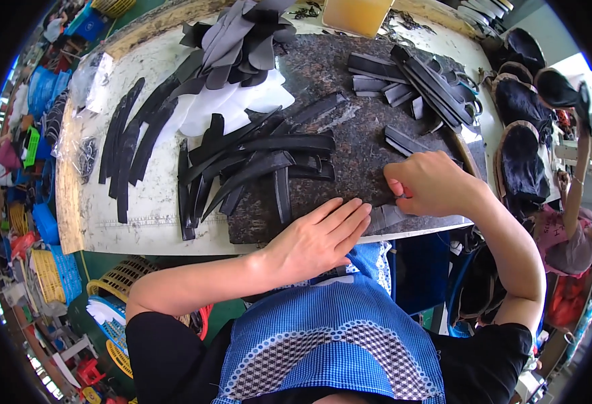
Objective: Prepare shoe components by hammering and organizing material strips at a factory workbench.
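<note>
My left hand lies flat with its fingers stretched out, at the near edge of a dark stone slab. Its fingertips touch the left end of a short grey strip. Over the right end of that strip, my right hand is closed, its fingers curled under. Whatever those fingers pinch, if anything, is hidden. Beyond my left hand lies a loose pile of black strips, some crossing each other. A smaller pair of dark strips rests just past my right hand.
Stacked black strips sit at the slab's far right. Grey rounded pieces are heaped over white sheets at the back. A yellowish block stands at the far edge. Black shoes line the right; baskets stand below left.
</note>
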Tool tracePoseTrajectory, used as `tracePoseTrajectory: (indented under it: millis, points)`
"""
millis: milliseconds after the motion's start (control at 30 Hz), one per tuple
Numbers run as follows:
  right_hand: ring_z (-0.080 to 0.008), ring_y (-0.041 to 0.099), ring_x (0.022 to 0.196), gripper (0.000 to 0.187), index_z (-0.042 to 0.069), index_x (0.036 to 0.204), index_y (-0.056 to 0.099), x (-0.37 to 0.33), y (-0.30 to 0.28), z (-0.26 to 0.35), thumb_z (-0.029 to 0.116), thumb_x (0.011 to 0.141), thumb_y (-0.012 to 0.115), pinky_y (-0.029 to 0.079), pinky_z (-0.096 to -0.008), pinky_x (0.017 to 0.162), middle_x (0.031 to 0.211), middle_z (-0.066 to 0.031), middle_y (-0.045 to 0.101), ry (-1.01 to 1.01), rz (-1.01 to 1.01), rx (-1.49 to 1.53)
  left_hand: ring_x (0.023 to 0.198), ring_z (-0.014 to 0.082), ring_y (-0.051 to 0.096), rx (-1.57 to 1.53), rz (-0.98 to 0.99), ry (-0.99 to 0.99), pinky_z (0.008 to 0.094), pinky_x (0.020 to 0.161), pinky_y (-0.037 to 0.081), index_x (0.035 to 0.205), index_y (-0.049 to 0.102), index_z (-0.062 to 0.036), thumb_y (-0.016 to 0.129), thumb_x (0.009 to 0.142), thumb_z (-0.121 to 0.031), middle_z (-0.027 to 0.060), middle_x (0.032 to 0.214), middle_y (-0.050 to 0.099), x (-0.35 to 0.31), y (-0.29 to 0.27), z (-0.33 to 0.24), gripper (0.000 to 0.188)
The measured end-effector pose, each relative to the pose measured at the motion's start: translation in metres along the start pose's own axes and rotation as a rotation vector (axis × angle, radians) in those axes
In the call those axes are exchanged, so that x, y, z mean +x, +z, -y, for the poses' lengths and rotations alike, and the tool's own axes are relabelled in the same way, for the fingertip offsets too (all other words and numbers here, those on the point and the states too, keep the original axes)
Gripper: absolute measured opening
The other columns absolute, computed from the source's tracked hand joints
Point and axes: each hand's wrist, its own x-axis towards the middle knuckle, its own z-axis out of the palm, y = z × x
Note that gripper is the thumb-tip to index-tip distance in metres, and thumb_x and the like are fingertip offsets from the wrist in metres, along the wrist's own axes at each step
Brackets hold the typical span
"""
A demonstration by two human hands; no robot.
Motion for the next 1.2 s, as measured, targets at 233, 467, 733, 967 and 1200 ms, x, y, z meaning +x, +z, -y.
tracePoseTrajectory:
  millis: [233,467,733,967,1200]
  points:
    - [-0.0216,0.067,0.073,0.016,0.0,0.095,0.067,-0.028,-0.007,-0.005,-0.003,0.079,0.067,0.053,-0.0315,0.065,0.088,-0.0104,0.066,-0.074,-0.567,0.329,0.12,0.0246,0.051,0.186,-0.124,0.006,0.0369,0.103,0.045,0.123,0.065,0.0022,0.067,0.085,-0.021,0.0098,0.12,0.059,-0.017,-0.002,0.0,0.045]
    - [-0.0261,0.068,0.073,0.011,0.001,0.091,0.067,0.077,-0.024,0.089,0.005,0.083,0.073,0.055,-0.0344,0.066,0.087,-0.0104,0.067,-0.527,-0.787,0.381,0.105,0.0237,0.064,0.07,-0.206,-0.09,0.0344,0.092,0.053,0.108,0.067,0.0001,0.063,0.084,-0.013,0.013,0.115,0.066,-0.025,-0.001,-0.005,0.028]
    - [-0.0345,0.067,0.081,0.009,0.003,0.093,0.065,0.123,-0.027,0.086,0.01,0.087,0.067,0.054,-0.0429,0.071,0.086,-0.0134,0.067,-0.512,-0.703,-0.08,0.124,0.0289,0.061,0.052,-0.287,-0.165,0.0419,0.109,0.048,0.115,0.067,0.0012,0.06,0.088,-0.012,0.0168,0.131,0.063,-0.054,0.006,-0.009,0.031]
    - [-0.0054,0.051,0.065,0.006,-0.002,0.096,0.061,-0.001,-0.032,0.066,0.004,0.096,0.06,0.041,-0.0231,0.057,0.071,-0.0005,0.054,-0.119,-0.484,0.837,0.105,0.0187,0.056,0.15,-0.368,-0.178,0.038,0.103,0.046,0.115,0.073,-0.0098,0.066,0.081,-0.014,0.0025,0.107,0.061,-0.064,0.012,-0.001,0.036]
    - [-0.0124,0.064,0.067,0.014,-0.002,0.09,0.067,0.0,0.04,0.062,0.011,0.09,0.071,0.05,-0.0288,0.061,0.072,-0.008,0.067,0.027,-0.143,0.858,0.096,0.0153,0.053,0.13,-0.367,-0.186,0.0378,0.098,0.043,0.115,0.077,-0.0162,0.07,0.077,-0.017,-0.0026,0.096,0.055,-0.065,0.017,-0.002,0.039]
